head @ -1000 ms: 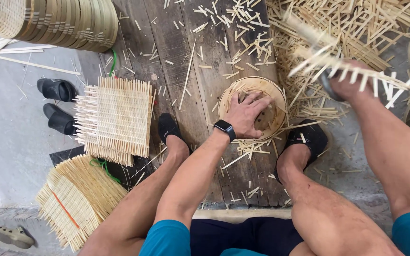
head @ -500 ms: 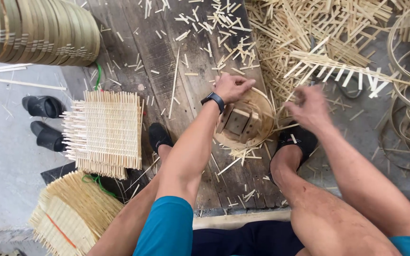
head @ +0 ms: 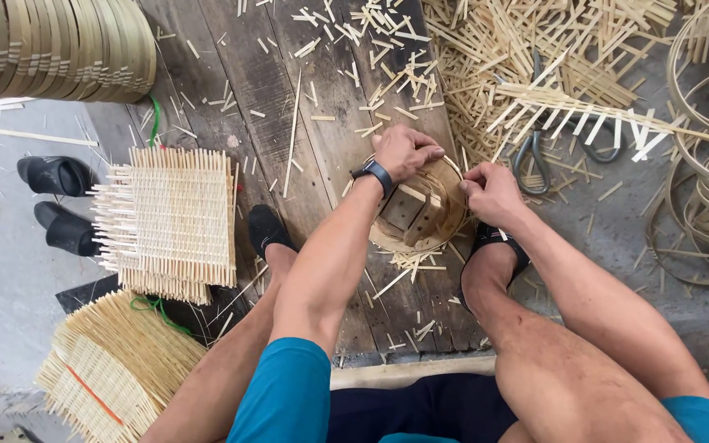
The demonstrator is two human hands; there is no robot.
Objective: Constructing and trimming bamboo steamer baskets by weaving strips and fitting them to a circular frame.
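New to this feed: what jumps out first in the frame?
Both hands meet at centre on a round bamboo hoop form on the dark wooden boards: the left hand grips its top rim, the right hand its right edge. A stack of square woven bamboo mats sits to the left. Loose bamboo offcuts litter the upper right, with shears lying among them.

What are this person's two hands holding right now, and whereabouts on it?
Both grip the round woven bamboo basket standing on the dark wooden planks: the left hand on its upper rim, the right hand on the rim's right side.
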